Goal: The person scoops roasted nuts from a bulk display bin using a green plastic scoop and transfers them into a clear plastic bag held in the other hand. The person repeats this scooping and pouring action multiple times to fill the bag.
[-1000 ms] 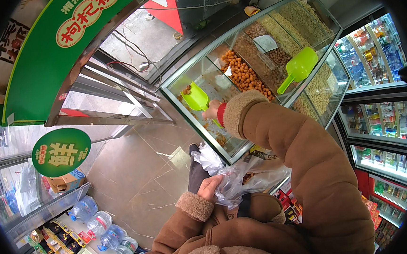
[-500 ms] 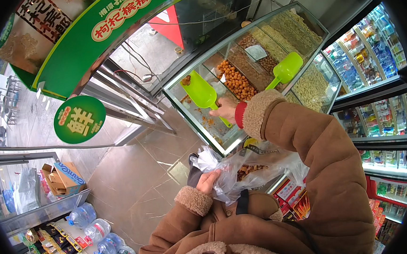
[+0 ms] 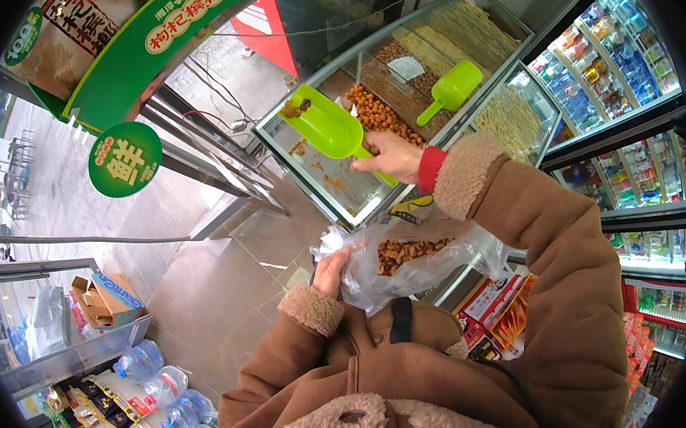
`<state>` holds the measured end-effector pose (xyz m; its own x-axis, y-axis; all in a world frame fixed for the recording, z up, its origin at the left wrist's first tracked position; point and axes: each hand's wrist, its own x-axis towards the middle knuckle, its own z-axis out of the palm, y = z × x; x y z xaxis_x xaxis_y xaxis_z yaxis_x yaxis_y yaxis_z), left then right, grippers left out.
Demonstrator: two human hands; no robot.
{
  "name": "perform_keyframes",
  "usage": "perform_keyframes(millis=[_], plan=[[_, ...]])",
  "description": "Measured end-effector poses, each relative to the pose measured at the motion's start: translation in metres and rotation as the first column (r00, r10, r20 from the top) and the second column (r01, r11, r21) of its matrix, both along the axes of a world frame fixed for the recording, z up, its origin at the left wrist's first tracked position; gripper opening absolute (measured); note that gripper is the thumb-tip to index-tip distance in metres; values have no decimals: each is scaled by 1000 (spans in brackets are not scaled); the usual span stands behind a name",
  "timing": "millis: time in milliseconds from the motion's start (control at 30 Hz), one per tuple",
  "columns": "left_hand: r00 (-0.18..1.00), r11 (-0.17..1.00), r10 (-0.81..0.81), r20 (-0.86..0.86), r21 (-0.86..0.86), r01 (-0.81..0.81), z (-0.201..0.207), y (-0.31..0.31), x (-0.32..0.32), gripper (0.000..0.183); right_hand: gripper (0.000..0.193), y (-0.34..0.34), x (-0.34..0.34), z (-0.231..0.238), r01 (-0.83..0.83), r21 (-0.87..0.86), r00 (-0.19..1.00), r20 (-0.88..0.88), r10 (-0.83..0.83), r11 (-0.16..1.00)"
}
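Note:
My right hand (image 3: 397, 157) grips the handle of a bright green scoop (image 3: 327, 129) over the near-left compartment of a glass display case (image 3: 343, 211). A few brown pieces (image 3: 297, 107) lie at the scoop's far end. Only scraps of brown food (image 3: 333, 184) show on the metal floor of that compartment. Lower down, my left hand (image 3: 330, 274) pinches the edge of a clear plastic bag (image 3: 364, 290). Inside the bag is a heap of brown, chip-like pieces (image 3: 408, 254). The bag's right side spreads beneath my right forearm.
A second green scoop (image 3: 455, 87) rests in the case, near orange-brown round snacks (image 3: 379, 110) and pale bits (image 3: 504, 127). Lit drink shelves (image 3: 611, 60) stand at the right. Large water bottles (image 3: 140, 361) and an open cardboard box (image 3: 109, 300) are at the left.
The scoop in my right hand is slightly higher and tilted, its few pieces shifted at the tip. My left hand and the bag have risen, and the bag's contents show more plainly.

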<state>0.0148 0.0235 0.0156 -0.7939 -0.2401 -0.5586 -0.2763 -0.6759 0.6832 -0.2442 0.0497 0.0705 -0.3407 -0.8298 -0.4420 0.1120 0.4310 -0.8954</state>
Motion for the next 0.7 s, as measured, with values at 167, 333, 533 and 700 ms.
perform_keyframes(millis=[167, 333, 533, 700], plan=[[995, 995, 88, -42, -41, -89, 1, 5, -8, 42, 32, 49, -5, 59, -141, -28, 987, -85, 138, 990], [993, 997, 75, -94, 14, -74, 2, 3, -9, 42, 27, 131, -10, 104, -335, 37, 893, -307, 329, 942], [974, 978, 193, -119, 104, -182, 3, 12, -20, 43, 25, 196, 3, 109, -407, 342, 806, -301, 509, 847], [977, 987, 136, -164, 104, -120, 6, 12, -22, 43, 17, 207, 52, 84, -284, 344, 500, -743, 445, 895]])
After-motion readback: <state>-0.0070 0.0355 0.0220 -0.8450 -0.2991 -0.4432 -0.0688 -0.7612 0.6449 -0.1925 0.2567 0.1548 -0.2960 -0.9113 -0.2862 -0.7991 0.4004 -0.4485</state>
